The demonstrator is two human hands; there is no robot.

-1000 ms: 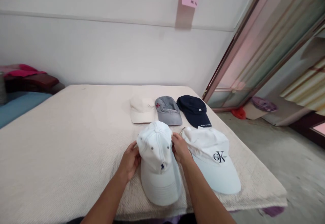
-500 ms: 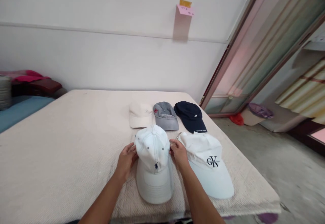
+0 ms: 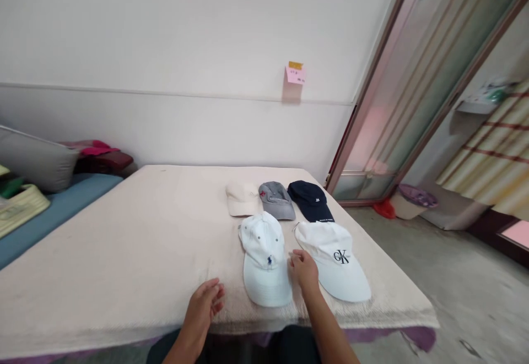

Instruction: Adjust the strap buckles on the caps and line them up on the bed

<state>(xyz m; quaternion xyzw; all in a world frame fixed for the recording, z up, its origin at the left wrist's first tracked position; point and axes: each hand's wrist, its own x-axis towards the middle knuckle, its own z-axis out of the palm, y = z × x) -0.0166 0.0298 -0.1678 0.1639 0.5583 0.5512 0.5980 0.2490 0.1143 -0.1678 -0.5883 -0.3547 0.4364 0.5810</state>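
A white cap (image 3: 264, 259) with a small dark horse-rider emblem lies in front of me, brim toward me. My left hand (image 3: 203, 306) hovers off to its left, fingers loosely bent and apart, holding nothing. Between this cap and the white cap with a "CK"-like logo (image 3: 336, 259) is my right hand (image 3: 305, 269), empty, its fingers slightly curled beside the first cap's right side. Behind them a cream cap (image 3: 243, 199), a grey cap (image 3: 276, 201) and a navy cap (image 3: 311, 200) sit in a row.
The caps rest on a bed-like surface with a cream cover (image 3: 136, 243). A white wall (image 3: 185, 132) stands behind, with a pink note (image 3: 295, 75) taped on. To the left are a grey cushion (image 3: 45, 160) and a blue surface (image 3: 86, 193); a bin (image 3: 407, 204) stands right.
Both hands have let go of the white cap with the rider emblem. My left hand has drawn back toward me; my right hand remains near the cap. The camera view has shifted.
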